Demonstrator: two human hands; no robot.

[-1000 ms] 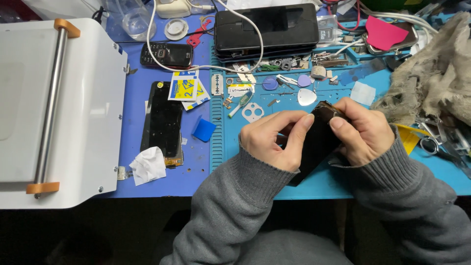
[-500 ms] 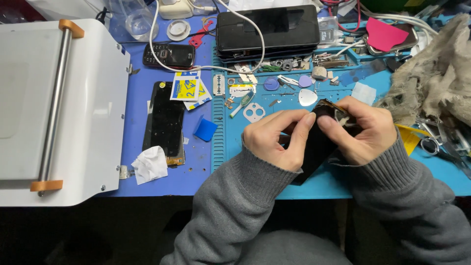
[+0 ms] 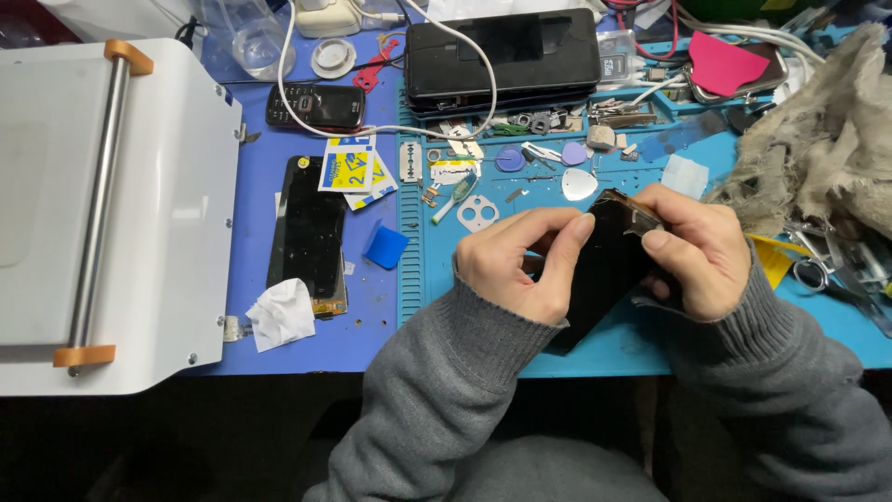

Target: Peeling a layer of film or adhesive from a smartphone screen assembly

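Note:
Both of my hands hold a black phone (image 3: 604, 270) tilted above the blue work mat (image 3: 520, 200). My left hand (image 3: 516, 260) grips its left side, fingers curled over the glass. At the phone's upper end, my right hand (image 3: 697, 246) pinches the top corner with thumb and forefinger, where a thin clear film edge shows. Grey sleeves cover both forearms.
A white machine with a metal roller bar (image 3: 102, 204) fills the left. Another black phone (image 3: 311, 232) lies beside a crumpled tissue (image 3: 279, 314) and a blue square (image 3: 386, 246). A black device (image 3: 502, 51), small parts, picks, a grey rag (image 3: 818, 158) and scissors (image 3: 827, 270) crowd the mat.
My hands and the phone have stayed in nearly the same place; my right fingers have shifted slightly at the phone's top corner.

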